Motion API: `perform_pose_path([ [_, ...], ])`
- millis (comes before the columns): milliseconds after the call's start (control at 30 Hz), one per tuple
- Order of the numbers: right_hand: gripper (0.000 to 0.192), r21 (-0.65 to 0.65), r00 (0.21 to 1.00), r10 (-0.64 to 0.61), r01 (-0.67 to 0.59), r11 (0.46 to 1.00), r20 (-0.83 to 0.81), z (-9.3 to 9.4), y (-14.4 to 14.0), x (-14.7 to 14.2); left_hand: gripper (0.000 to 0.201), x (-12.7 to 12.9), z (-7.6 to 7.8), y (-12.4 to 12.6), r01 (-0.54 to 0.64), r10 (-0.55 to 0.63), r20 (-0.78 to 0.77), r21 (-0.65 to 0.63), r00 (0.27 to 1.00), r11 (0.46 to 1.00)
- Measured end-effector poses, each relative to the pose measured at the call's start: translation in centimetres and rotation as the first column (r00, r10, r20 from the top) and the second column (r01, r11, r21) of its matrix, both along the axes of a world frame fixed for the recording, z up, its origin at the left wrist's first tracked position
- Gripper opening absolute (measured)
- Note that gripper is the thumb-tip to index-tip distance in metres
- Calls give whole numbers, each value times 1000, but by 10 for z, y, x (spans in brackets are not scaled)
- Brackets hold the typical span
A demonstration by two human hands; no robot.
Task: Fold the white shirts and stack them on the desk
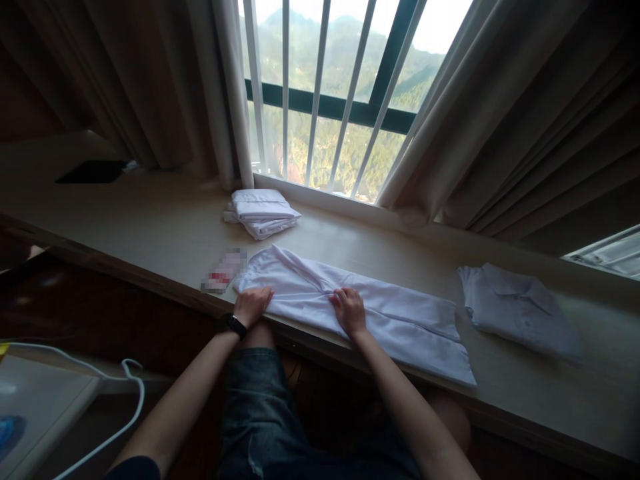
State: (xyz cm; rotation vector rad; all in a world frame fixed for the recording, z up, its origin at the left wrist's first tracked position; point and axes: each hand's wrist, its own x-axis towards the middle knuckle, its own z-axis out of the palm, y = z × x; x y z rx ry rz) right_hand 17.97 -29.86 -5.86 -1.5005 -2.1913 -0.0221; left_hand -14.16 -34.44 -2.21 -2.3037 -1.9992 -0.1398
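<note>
A long white garment [400,310] lies lengthwise along the windowsill ledge, its near side running along the front edge. Whether it is a shirt or trousers I cannot tell. My left hand [253,305], with a black watch on the wrist, has its fingers closed on the cloth near the left end. Further right, my right hand [349,310] pinches the fabric around the middle, where creases gather at the fingertips. The far left part of the cloth rises in a loose, rumpled fold.
Folded white clothes [263,210] are stacked by the window. A folded white shirt [520,310] lies at the right. Left of the garment is a small blurred item [224,270]. A dark flat object [93,171] sits far left, and a white hanger [137,393] sticks up lower left.
</note>
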Motion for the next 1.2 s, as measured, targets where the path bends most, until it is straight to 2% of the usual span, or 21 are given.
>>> perform_pose_path([
  [67,41,-19,999,-24,25,1000,33,-1,1,0,48,-3,0,0,-47,48,-22,49,999,998],
  [167,47,-121,995,-15,27,992,99,-2,2,2,47,-4,0,1,-112,117,-46,96,992,989],
  [300,50,-189,991,-8,33,981,133,-4,-1,12,43,-11,1,2,-164,167,-11,140,986,976],
  [400,51,-200,992,-19,45,979,128,-5,-3,17,40,-17,4,11,-79,75,27,213,997,974],
  [467,51,-198,992,-29,53,979,120,-5,-3,18,36,-11,9,27,9,-23,50,261,998,965],
  [533,51,-192,993,-35,56,980,112,-4,-4,18,30,4,13,51,99,-122,64,290,990,952],
  [600,52,-190,993,-37,58,980,108,-3,-4,17,33,24,15,81,219,-242,45,287,969,932],
  [700,51,-193,994,-35,54,980,101,-2,-4,16,45,49,13,124,375,-381,-12,197,925,906],
  [833,50,-191,996,-34,48,980,77,-2,-3,17,31,49,8,157,346,-342,-50,111,938,932],
  [1000,49,-176,998,-38,45,983,46,-1,-1,17,23,29,14,164,285,-280,-58,109,958,952],
  [1133,49,-185,999,-40,46,982,36,1,-1,17,31,31,24,168,341,-342,7,75,940,937],
  [1200,49,-189,999,-41,47,981,32,2,-1,17,27,34,29,173,385,-386,37,32,922,922],
])
